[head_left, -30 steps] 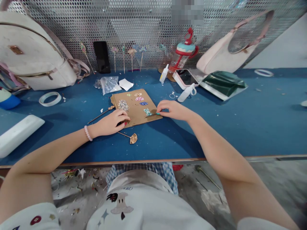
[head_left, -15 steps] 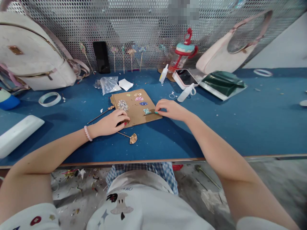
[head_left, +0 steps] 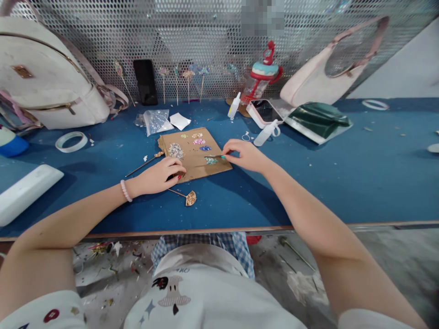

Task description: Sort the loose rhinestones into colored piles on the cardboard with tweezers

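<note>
- Right now my right hand (head_left: 244, 155) pinches a thin, dark, pointed picking tool (head_left: 213, 156) between thumb and fingertips; the grip is closed on it, and the tip points left over the board.
- That board is a flat brown cardboard sheet (head_left: 194, 153) lying on the blue felt-covered counter (head_left: 343, 173), turned slightly askew.
- On the cardboard sit small separate heaps of tiny beads and rhinestones: a larger silvery heap (head_left: 176, 150) toward the left, pale and pink heaps near the far edge, a blue heap (head_left: 205, 148) in the middle, and a teal heap (head_left: 210, 160) just under the tool's tip.
- Whether the tip touches the teal heap I cannot tell.
- My left hand (head_left: 158, 176) rests on the near left corner of the cardboard, fingers curled down; its grip looks closed, but what it holds, if anything, is hidden under the fingers.
- A pink bead bracelet (head_left: 125, 190) circles my left wrist.
- Just beside my left hand, on the counter, lies a gold fan-shaped hairpin (head_left: 188, 197); a second long gold pin (head_left: 144, 163) lies left of the cardboard.
- Farther back are a clear plastic bag (head_left: 156, 120), a white paper scrap (head_left: 180, 120), a small white glue bottle (head_left: 234, 105) and a phone in a pink case (head_left: 264, 112).
- A white backpack (head_left: 44, 77) leans at the far left against the perforated metal wall (head_left: 206, 41).
</note>
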Action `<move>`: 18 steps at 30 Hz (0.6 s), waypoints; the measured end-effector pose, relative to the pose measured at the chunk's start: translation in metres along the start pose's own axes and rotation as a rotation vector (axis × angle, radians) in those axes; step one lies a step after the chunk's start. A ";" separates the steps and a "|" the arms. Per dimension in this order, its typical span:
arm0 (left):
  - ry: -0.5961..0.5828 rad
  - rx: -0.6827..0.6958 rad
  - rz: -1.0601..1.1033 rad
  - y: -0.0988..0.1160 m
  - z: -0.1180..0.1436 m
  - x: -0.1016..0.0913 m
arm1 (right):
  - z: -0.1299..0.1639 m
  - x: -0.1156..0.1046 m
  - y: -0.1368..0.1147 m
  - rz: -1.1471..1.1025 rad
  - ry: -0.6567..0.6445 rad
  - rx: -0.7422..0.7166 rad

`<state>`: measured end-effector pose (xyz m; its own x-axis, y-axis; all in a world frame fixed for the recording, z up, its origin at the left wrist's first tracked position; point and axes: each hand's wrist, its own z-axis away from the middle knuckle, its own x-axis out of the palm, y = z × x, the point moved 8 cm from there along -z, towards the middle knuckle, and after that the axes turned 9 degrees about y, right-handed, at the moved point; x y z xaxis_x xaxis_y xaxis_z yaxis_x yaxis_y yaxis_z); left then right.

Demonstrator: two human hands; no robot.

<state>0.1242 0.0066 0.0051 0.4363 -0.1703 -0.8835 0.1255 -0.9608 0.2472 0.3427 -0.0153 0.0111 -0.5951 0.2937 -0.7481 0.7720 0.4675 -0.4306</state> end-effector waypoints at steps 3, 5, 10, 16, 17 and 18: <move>-0.002 -0.005 -0.002 0.001 -0.001 -0.001 | -0.001 -0.003 0.003 0.030 0.068 0.009; -0.007 -0.006 -0.012 0.002 -0.001 -0.001 | -0.001 -0.002 0.006 0.053 0.098 0.014; 0.004 0.008 -0.042 0.003 -0.002 -0.006 | -0.001 0.004 0.009 0.084 0.110 0.039; 0.013 -0.052 -0.064 -0.003 -0.002 -0.011 | 0.000 0.007 -0.004 0.086 0.067 0.039; 0.014 -0.058 -0.072 -0.004 -0.002 -0.011 | 0.001 0.007 -0.006 0.081 0.060 0.047; 0.015 -0.063 -0.082 -0.004 -0.002 -0.012 | 0.001 0.007 -0.007 0.072 0.052 0.057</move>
<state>0.1206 0.0133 0.0152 0.4354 -0.0884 -0.8959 0.2167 -0.9556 0.1996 0.3333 -0.0180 0.0087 -0.5472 0.3680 -0.7518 0.8237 0.3961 -0.4056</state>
